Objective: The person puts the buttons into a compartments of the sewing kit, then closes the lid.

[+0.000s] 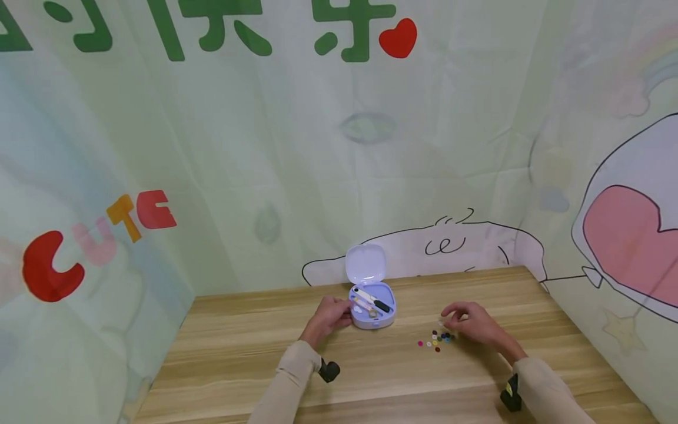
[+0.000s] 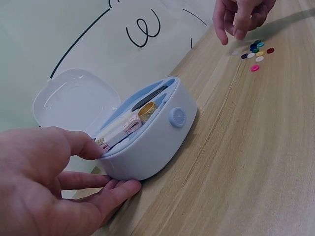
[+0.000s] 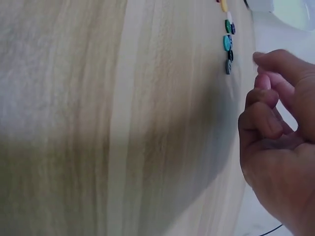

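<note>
My left hand [image 1: 329, 316] holds the left side of a pale blue and white sewing box [image 2: 147, 157]. In the left wrist view the thumb lies on the rim and the other fingers touch the lower wall. The lid [image 2: 74, 101] stands open. Inside lie a white tool with a black end [image 1: 381, 305], a rolled tape measure [image 2: 132, 124] and a gold thimble-like ring [image 2: 147, 111]. Over a scatter of small coloured buttons [image 1: 435, 343] hovers my right hand [image 1: 473, 322], fingers loosely bent, thumb and forefinger apart. A pale button [image 2: 235, 52] lies near its fingertips.
Everything stands on a wood-grain table [image 1: 392, 388]. Behind it hangs a printed cloth backdrop [image 1: 296, 176], which the lid stands close to. A pink button [image 1: 420, 343] lies at the left of the scatter, a dark red one [image 1: 437, 350] at the front.
</note>
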`<state>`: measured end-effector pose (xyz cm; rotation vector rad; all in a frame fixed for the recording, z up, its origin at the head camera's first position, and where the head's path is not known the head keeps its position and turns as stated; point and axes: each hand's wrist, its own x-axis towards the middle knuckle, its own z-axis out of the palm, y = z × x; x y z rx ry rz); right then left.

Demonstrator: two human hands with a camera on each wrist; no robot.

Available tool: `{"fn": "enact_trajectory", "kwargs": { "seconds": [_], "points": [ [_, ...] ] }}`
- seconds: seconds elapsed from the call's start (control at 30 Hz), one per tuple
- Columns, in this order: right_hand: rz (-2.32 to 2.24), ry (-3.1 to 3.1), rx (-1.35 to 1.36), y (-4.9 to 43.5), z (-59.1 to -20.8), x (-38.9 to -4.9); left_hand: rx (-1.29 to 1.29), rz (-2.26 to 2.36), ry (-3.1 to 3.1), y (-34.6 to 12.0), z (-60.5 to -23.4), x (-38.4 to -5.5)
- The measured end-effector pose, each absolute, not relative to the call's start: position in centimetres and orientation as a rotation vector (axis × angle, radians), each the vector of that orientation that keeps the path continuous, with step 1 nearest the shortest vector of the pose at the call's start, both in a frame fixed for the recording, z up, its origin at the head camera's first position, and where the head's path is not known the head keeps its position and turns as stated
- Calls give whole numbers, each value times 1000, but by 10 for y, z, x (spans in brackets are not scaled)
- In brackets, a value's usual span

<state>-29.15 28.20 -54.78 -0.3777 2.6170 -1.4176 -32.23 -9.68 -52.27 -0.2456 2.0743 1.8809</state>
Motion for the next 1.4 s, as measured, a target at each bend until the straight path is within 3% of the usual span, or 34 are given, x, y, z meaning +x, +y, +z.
{"fn": "enact_trajectory", "kwargs": {
  "seconds": [0.37, 1.4],
  "points": [
    [-1205, 2778, -460, 273, -550, -300, -242, 1925, 2049, -98, -523, -325],
    [-1253, 2662, -437, 267, -546, -310, -175, 1913, 2038, -100, -522, -321]
  ]
}}
